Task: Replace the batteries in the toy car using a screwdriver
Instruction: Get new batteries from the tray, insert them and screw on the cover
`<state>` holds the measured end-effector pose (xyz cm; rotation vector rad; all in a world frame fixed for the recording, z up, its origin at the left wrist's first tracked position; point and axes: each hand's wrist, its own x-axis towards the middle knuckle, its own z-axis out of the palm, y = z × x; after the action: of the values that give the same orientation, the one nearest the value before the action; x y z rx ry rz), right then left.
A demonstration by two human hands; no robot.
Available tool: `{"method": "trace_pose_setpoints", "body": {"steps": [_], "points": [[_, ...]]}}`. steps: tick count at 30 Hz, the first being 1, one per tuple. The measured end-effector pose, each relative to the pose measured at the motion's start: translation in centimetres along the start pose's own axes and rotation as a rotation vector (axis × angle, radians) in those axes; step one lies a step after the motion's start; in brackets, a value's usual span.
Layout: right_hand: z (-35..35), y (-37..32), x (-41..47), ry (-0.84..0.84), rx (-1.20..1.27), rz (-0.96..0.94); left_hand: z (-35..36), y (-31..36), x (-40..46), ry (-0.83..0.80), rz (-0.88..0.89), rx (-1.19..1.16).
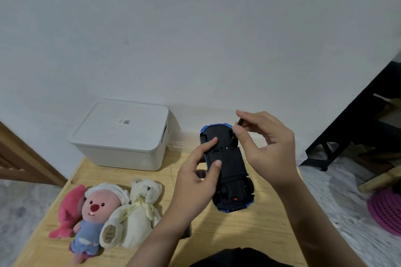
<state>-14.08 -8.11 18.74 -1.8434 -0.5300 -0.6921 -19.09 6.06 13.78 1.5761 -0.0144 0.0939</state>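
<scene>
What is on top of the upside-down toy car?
The left hand holds the toy car, thumb and a finger resting on its black underside. The right hand pinches a dark screwdriver above the front end. Whatever is inside the closed battery cover is hidden.

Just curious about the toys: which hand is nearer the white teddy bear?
Left. The left hand holds the upturned car just right of and above the bear. The right hand is farther right, past the car, pinching a dark tool.
</scene>
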Motion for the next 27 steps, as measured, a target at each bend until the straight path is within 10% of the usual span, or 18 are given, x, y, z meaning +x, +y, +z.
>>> {"method": "trace_pose_setpoints", "body": {"steps": [16, 27], "points": [[-0.6, 0.7, -0.1, -0.015, -0.050, -0.044, -0.5, -0.3, 0.9, 0.040, -0.023, -0.006], [-2.0, 2.6, -1.3, -0.341, -0.265, 0.364, -1.3, -1.4, 1.6, 0.104, -0.083, -0.001]]}}
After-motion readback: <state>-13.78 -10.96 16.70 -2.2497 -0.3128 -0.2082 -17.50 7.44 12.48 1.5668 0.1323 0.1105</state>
